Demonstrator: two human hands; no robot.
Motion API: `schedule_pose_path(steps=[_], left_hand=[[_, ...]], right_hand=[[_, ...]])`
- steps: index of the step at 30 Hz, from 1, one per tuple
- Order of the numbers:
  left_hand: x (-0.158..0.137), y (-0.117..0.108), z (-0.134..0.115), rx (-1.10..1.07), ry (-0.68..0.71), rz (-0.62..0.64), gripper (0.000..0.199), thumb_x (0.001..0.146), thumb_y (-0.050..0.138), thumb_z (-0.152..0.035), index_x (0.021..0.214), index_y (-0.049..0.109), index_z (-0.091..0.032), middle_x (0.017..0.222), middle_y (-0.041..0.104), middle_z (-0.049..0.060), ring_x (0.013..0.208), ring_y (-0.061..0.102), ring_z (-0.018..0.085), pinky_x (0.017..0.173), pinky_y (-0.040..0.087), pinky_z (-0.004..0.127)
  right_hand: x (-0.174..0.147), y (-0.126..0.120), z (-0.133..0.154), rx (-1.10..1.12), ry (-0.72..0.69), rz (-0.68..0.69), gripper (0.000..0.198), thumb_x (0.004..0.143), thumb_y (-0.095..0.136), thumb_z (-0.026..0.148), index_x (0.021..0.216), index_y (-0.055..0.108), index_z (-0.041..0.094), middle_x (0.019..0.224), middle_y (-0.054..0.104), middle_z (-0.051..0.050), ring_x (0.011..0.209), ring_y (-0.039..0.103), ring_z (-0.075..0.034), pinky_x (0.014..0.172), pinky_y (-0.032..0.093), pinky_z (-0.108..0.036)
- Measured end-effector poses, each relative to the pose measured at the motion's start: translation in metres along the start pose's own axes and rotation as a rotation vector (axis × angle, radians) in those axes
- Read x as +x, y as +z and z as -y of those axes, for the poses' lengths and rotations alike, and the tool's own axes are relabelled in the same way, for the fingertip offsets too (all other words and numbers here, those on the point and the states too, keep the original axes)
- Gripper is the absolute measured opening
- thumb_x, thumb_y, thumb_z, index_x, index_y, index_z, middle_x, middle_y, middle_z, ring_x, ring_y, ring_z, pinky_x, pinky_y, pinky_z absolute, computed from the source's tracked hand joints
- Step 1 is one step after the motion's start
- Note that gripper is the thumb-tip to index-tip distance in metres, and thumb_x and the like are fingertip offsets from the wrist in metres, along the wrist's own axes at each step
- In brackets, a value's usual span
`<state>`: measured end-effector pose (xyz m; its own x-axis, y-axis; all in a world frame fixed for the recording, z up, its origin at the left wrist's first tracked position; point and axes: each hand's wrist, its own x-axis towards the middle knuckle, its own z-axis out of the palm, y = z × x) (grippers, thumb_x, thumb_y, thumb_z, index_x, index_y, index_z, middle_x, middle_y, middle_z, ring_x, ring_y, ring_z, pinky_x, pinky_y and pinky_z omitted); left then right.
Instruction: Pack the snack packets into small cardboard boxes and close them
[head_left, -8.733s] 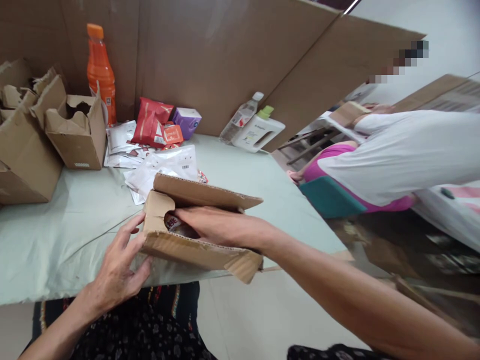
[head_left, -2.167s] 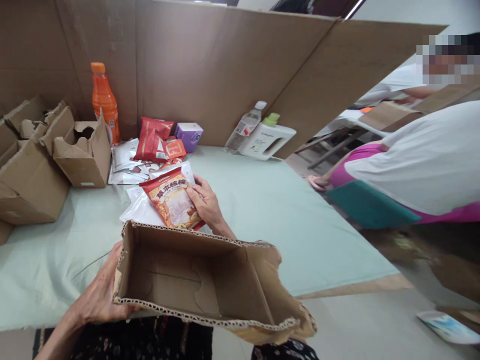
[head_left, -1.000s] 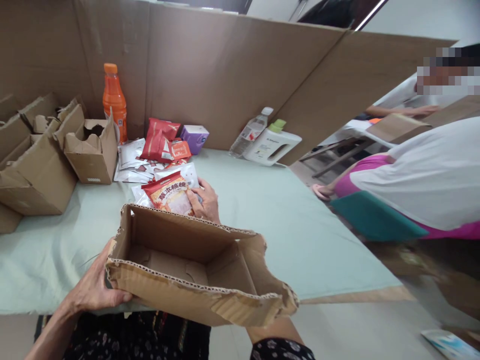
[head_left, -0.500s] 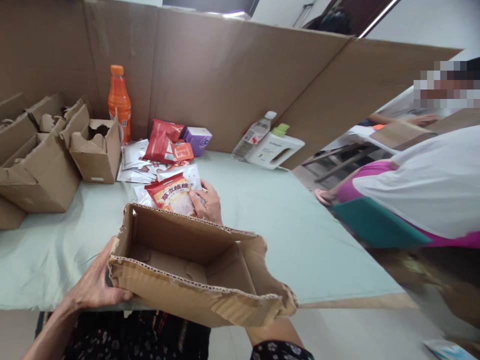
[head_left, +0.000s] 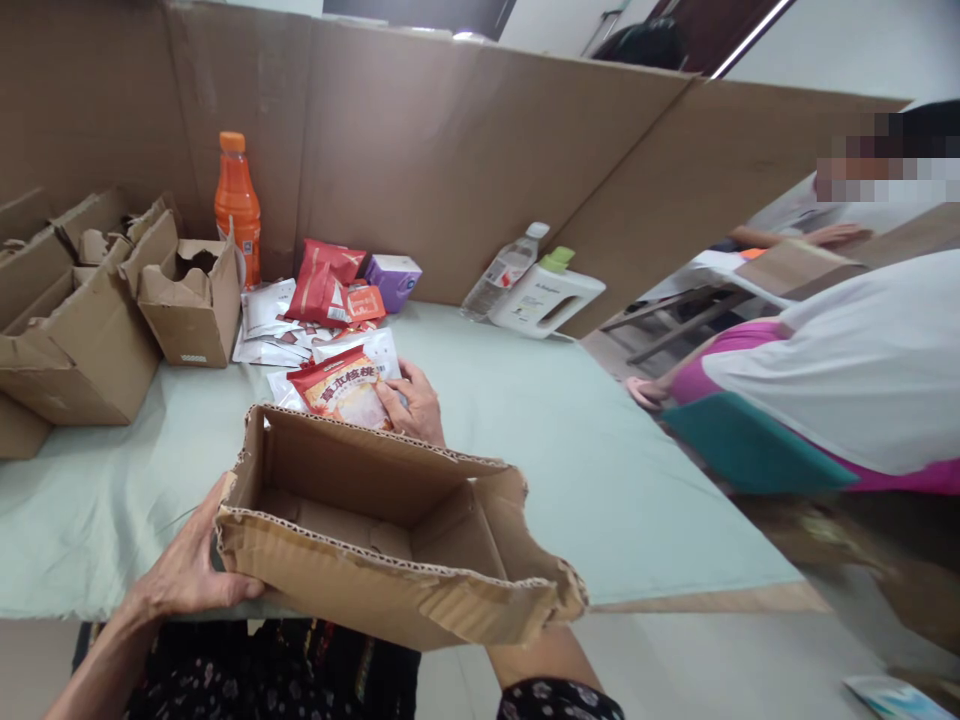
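Observation:
An open-topped cardboard box with rough-cut edges is tilted near the table's front edge. Gripping its left end is my left hand, thumb along the near wall. My right forearm passes beneath the box, and my right hand shows beyond its far wall. There its fingers are closed on the right side of a red and white snack packet with Chinese lettering. The box hides the packet's lower edge. Silver-white packets and a red packet lie in a pile just behind.
Cut cardboard boxes stand at the left, near an orange drink bottle. A purple carton, a clear bottle and a white jug sit along the cardboard screen. A seated person is at the right.
Almost nothing differs. The box's right end has shifted slightly left and up in view; both hands keep their places.

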<state>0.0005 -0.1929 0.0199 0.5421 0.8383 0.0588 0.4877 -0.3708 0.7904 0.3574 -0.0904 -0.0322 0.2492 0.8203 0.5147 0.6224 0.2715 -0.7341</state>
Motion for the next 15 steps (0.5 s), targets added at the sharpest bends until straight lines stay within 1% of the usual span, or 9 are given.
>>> schedule_pose_path(steps=[3,5,7,9,12,15], left_hand=[[-0.001,0.0,0.001,-0.069,-0.016,0.0,0.117,0.072,0.07,-0.086,0.163,0.043,-0.017,0.152,0.062,0.016,0.137,0.06,0.046,0.114,0.055,0.054],[-0.001,0.001,0.002,-0.121,-0.034,-0.002,0.122,0.071,0.072,-0.088,0.164,0.04,-0.016,0.154,0.061,0.018,0.144,0.054,0.048,0.12,0.049,0.057],[-0.002,0.001,0.004,-0.168,-0.05,0.0,0.126,0.069,0.073,-0.09,0.164,0.041,-0.015,0.151,0.063,0.019,0.149,0.048,0.048,0.126,0.041,0.059],[-0.002,0.002,0.005,-0.183,-0.057,-0.003,0.128,0.068,0.073,-0.092,0.164,0.042,-0.014,0.146,0.066,0.019,0.152,0.045,0.048,0.128,0.037,0.06],[-0.003,0.003,0.008,-0.175,-0.064,-0.022,0.128,0.066,0.071,-0.095,0.162,0.045,-0.013,0.14,0.069,0.019,0.151,0.047,0.049,0.128,0.037,0.061],[-0.003,0.003,0.012,-0.161,-0.077,-0.037,0.123,0.064,0.072,-0.095,0.157,0.052,-0.017,0.134,0.071,0.018,0.143,0.054,0.05,0.125,0.04,0.065]], right_hand=[[0.0,0.0,-0.001,0.009,-0.004,0.005,0.038,0.095,0.064,0.057,0.091,0.082,0.025,0.146,0.067,-0.012,0.135,0.061,-0.034,0.12,0.045,-0.053],[0.001,0.001,-0.002,0.02,-0.008,0.009,0.038,0.095,0.064,0.057,0.09,0.082,0.024,0.147,0.067,-0.012,0.135,0.061,-0.034,0.12,0.044,-0.053],[0.001,0.001,-0.003,0.02,-0.013,0.006,0.038,0.095,0.064,0.058,0.09,0.082,0.024,0.146,0.067,-0.012,0.135,0.061,-0.034,0.12,0.045,-0.052],[0.002,0.001,-0.004,0.004,-0.027,0.007,0.039,0.096,0.063,0.058,0.09,0.083,0.024,0.146,0.067,-0.012,0.134,0.062,-0.034,0.118,0.047,-0.052],[0.003,0.001,-0.005,-0.042,-0.053,0.014,0.043,0.097,0.061,0.058,0.091,0.084,0.023,0.146,0.068,-0.013,0.132,0.064,-0.033,0.116,0.049,-0.051],[0.003,0.003,-0.006,-0.078,-0.072,0.002,0.045,0.098,0.058,0.059,0.092,0.084,0.023,0.144,0.069,-0.013,0.131,0.065,-0.033,0.114,0.051,-0.05]])
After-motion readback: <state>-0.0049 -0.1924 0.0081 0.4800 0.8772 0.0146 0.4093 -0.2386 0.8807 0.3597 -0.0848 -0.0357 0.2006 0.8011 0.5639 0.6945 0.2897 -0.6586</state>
